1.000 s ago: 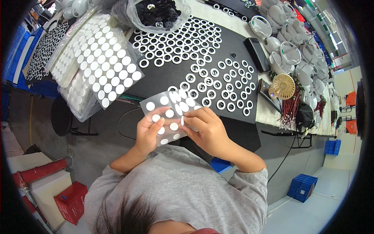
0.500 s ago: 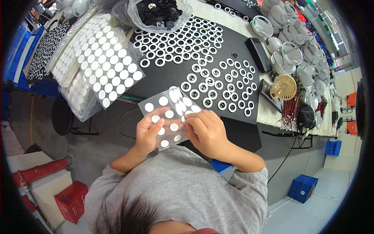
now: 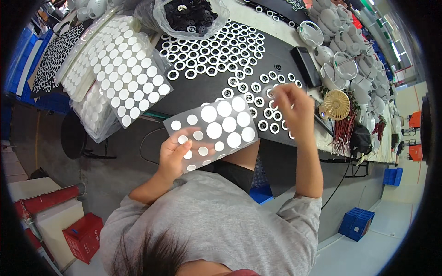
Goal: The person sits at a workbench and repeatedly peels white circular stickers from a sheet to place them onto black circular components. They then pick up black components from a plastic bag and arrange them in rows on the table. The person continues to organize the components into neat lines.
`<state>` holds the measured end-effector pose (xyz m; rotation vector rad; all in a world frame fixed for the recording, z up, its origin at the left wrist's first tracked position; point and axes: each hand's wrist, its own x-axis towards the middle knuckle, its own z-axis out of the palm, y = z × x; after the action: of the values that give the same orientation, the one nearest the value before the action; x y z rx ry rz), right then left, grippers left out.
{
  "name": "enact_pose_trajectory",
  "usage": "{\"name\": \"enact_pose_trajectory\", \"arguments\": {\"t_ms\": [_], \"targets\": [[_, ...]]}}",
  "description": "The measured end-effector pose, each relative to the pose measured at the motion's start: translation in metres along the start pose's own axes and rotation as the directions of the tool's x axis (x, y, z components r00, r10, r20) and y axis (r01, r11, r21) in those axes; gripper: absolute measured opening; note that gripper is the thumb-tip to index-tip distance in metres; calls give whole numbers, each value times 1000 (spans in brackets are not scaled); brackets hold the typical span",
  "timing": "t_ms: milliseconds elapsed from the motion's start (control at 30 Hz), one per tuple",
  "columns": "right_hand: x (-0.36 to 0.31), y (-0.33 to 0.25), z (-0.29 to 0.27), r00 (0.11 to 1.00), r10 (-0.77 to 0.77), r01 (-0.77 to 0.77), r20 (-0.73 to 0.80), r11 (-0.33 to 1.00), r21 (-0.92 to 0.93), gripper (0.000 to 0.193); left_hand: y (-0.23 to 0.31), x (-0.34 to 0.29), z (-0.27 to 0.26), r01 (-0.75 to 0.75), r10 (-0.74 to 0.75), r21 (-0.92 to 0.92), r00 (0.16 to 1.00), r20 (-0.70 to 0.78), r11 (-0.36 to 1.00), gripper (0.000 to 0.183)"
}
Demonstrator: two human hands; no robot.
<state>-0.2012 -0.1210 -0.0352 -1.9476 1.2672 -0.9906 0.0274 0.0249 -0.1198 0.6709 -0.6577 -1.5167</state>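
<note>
My left hand [image 3: 174,154] is closed on the edge of a clear sheet of round white stickers [image 3: 206,138], thumb on top and fingers showing through from beneath. The sheet is tilted over my lap; its right part carries larger discs. My right hand [image 3: 294,108] is raised over the right side of the black board, fingers curled together in a pinch and slightly blurred. What lies between its fingertips is too small to make out. Beneath and around it lie white rings with black centres [image 3: 251,112], spread over the black board [image 3: 207,85].
More sticker sheets [image 3: 131,76] overlap the table's left edge. A plastic bag of black parts [image 3: 191,20] stands at the back. Right of the board are a black box [image 3: 305,66], a cream round grille [image 3: 335,104], red wires [image 3: 340,131] and piled white housings [image 3: 357,69].
My right hand has left the sticker sheet and moved up and right over the rings. The sheet's right part, bent over before, now lies flatter. My left hand keeps its hold.
</note>
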Motion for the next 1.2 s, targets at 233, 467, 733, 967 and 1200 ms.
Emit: {"name": "enact_pose_trajectory", "arguments": {"t_ms": [233,467,733,967,1200], "targets": [[71,104,-30,984,128,-155,-122,956,-248,21,6,-9,-3,182,-203,174,973,111,968,28],[99,149,-21,978,183,-205,-104,941,-268,23,7,-8,2,213,-265,310,955,136,927,28],[106,152,-15,970,202,-234,-138,930,-284,23,4,-8,-1,253,-305,274,937,169,928,29],[113,171,-17,977,169,-204,-129,914,-350,21,8,-4,4,244,-326,329,919,220,912,28],[113,164,-14,973,188,-227,-136,893,-388,20,6,-5,4,241,-317,319,924,212,917,28]]}}
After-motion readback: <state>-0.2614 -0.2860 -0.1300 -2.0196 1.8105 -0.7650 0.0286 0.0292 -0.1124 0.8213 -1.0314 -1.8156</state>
